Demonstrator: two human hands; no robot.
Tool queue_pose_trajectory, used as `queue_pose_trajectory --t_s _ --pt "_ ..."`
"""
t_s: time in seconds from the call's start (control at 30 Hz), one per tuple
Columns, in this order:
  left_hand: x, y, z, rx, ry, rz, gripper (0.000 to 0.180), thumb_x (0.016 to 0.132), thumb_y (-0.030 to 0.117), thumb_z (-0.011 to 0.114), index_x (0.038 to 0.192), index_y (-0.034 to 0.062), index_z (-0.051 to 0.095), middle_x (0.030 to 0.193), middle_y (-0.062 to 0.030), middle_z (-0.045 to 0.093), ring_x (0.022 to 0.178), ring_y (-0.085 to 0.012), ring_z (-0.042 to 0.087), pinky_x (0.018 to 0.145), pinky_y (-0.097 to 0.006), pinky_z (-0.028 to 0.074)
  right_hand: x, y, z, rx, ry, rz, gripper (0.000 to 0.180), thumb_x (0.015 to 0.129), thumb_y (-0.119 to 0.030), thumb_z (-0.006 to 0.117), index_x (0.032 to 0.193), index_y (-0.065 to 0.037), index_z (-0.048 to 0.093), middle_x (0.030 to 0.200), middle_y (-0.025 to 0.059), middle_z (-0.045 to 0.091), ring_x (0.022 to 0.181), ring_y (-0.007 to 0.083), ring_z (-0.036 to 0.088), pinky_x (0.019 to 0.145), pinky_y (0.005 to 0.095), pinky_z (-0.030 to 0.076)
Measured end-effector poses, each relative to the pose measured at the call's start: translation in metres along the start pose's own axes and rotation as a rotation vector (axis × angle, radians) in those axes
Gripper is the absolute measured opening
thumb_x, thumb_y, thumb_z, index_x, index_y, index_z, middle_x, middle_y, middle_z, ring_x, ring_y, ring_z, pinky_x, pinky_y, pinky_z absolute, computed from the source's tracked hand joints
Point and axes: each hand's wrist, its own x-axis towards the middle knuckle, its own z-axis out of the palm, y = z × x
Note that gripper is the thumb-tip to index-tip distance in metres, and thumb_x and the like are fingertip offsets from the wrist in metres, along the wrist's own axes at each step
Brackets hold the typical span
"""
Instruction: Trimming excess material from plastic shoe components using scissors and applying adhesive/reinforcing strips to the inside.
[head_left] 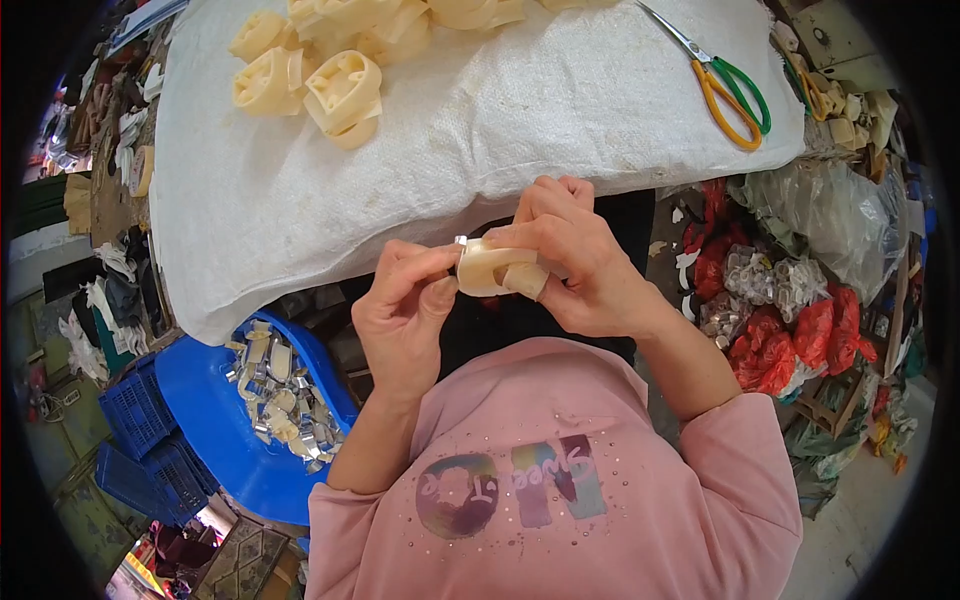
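In the head view, your right hand [588, 265] is clamped on a cream plastic piece [484, 272], held before your chest, just off the near edge of the white-covered worktop [590, 95]. Your left hand [400, 310] has thumb and forefinger at its left end, by a silvery bit [461, 240]; you cannot tell whether they grip. Similar cream pieces [345, 92] and scissors [736, 98] lie on the worktop.

We have a sheet [480, 130] across the top of the frame, moulded pieces [341, 92] on its upper left, scissors [703, 57] on its upper right. Mid-frame, one held piece [482, 270] lies between our left hand [403, 315] and right hand [582, 265]; small parts [285, 395] fill a basin [205, 395] at lower left.
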Motion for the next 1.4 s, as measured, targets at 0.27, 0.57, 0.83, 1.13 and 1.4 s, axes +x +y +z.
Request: queue_pose_trajectory --t_s 0.27,0.57,0.83,1.13,1.4 --pt "0.004 0.008 0.010 0.027 -0.024 0.059 0.019 0.087 0.015 0.067 0.089 -0.0026 0.060 0.078 -0.0017 0.050 0.067 -0.0078 0.044 0.058 -0.019 0.036 -0.001 0.000 -0.001 0.106 -0.047 -0.002 0.034 0.065 0.004 0.055 0.096 -0.009 0.061 0.076 0.0048 0.043 0.079 0.0232 0.045 0.075 0.0353 0.028" --pt "0.011 0.008 0.006 0.451 -0.061 0.365 0.018 0.087 0.009 0.063 0.075 0.0001 0.055 0.058 -0.0010 0.041 0.048 -0.0068 0.036 0.044 -0.023 0.028 0.003 -0.004 -0.003 0.042 -0.148 -0.015 0.031 0.064 0.004 0.054 0.091 -0.009 0.059 0.076 0.0043 0.046 0.080 0.0226 0.046 0.076 0.0359 0.027" --pt "0.005 0.010 0.011 -0.052 -0.002 0.049 0.021 0.086 0.016 0.069 0.089 -0.0014 0.058 0.071 -0.0001 0.049 0.061 -0.0084 0.041 0.055 -0.022 0.033 0.008 -0.001 -0.011 0.071 -0.169 -0.032 0.033 0.066 0.000 0.058 0.096 -0.013 0.062 0.077 0.0022 0.048 0.081 0.0209 0.047 0.080 0.0362 0.028" --pt "0.002 -0.003 0.001 0.269 -0.035 0.381 0.023 0.081 0.011 0.073 0.096 -0.0006 0.060 0.084 -0.0057 0.058 0.072 -0.0124 0.047 0.063 -0.024 0.038 0.012 -0.004 -0.010 0.136 -0.156 -0.054 0.037 0.064 0.003 0.057 0.098 -0.011 0.062 0.079 0.0045 0.048 0.084 0.0225 0.047 0.080 0.0344 0.030" --pt "0.001 -0.007 -0.006 0.160 -0.065 0.305 0.018 0.082 0.010 0.072 0.089 -0.0005 0.060 0.076 -0.0045 0.058 0.065 -0.0116 0.046 0.057 -0.023 0.036 0.014 -0.003 -0.007 0.120 -0.230 -0.067 0.038 0.063 0.004 0.056 0.098 -0.010 0.062 0.082 0.0054 0.048 0.085 0.0232 0.046 0.079 0.0359 0.029"
